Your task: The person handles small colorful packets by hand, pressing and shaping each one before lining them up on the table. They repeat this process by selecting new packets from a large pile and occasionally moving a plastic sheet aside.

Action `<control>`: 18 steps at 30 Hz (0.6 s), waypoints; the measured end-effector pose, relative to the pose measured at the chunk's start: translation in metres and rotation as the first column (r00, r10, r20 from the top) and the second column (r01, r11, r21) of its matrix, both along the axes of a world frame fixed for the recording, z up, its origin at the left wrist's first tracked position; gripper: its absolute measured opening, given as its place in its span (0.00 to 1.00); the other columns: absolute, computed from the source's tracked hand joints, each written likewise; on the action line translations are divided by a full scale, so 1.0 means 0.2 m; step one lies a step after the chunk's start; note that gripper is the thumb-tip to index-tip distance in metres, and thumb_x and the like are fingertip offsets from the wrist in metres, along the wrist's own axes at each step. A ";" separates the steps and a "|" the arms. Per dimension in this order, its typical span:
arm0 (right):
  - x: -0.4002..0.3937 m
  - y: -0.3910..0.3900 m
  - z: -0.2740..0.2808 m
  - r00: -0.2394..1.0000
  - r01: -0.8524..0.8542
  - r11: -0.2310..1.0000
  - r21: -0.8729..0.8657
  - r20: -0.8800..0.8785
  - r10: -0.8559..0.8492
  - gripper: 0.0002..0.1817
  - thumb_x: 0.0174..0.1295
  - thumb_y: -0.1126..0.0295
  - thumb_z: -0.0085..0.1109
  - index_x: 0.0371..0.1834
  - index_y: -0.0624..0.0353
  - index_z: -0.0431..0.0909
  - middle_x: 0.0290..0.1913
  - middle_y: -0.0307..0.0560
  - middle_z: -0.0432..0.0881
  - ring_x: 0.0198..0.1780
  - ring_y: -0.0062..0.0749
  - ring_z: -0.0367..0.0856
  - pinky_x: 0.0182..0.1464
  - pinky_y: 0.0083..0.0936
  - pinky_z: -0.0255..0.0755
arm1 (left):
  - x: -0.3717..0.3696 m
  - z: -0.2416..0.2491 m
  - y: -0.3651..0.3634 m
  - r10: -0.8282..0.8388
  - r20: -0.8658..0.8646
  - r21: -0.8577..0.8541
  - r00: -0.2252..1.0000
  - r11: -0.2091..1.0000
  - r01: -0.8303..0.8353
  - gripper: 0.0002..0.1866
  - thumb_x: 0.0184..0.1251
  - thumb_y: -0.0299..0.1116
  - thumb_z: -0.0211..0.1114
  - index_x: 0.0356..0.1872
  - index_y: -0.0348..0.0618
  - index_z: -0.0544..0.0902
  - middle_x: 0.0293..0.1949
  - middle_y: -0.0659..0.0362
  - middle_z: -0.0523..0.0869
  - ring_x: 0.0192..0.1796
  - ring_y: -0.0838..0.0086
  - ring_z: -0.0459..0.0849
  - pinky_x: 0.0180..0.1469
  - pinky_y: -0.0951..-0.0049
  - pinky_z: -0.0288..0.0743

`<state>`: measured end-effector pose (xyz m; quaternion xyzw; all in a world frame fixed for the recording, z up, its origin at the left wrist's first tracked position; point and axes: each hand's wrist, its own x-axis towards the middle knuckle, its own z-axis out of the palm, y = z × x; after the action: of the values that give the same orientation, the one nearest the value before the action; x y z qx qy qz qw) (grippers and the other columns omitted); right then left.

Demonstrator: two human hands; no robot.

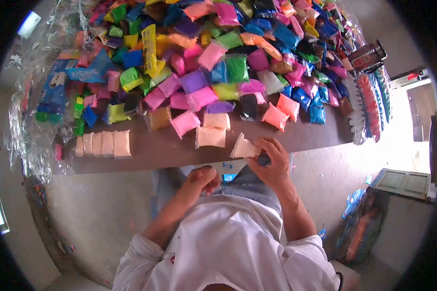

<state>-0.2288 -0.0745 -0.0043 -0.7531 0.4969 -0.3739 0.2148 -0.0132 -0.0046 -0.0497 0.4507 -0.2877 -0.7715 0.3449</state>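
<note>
My right hand (273, 162) pinches a peach-coloured packet (244, 147) at the table's front edge, thumb and fingers on its right end. Just off the edge, above my lap, my left hand (205, 180) is curled closed, with nothing showing in it. Two more peach packets lie in front of me, a nearer one (210, 137) touching a farther one (217, 121). To the left, several peach packets (104, 143) stand side by side in a row. Two brighter coral packets (281, 112) rest beyond my right hand.
A large heap of small colourful packets (194, 81) covers the far part of the brown table (165, 151). Crumpled clear plastic (29, 116) hangs at the left edge. A dark, can-shaped item (366, 56) and stacked plastic strips (371, 104) stand at the right end.
</note>
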 end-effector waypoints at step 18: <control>0.18 0.37 -0.14 0.718 -0.400 0.550 0.734 0.623 -0.309 0.18 0.58 0.69 0.62 0.48 0.66 0.72 0.41 0.40 0.78 0.40 0.16 0.73 0.42 0.16 0.69 | -0.03 0.17 0.02 0.113 0.470 -0.295 0.875 0.955 0.035 0.22 0.71 0.47 0.47 0.27 0.37 0.74 0.19 0.63 0.73 0.23 0.80 0.69 0.25 0.76 0.65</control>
<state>-0.1921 -0.0010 -0.0315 -0.3726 0.4713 -0.3382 0.7243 -0.0184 -0.0008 -0.0160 0.5775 -0.4669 -0.5763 0.3412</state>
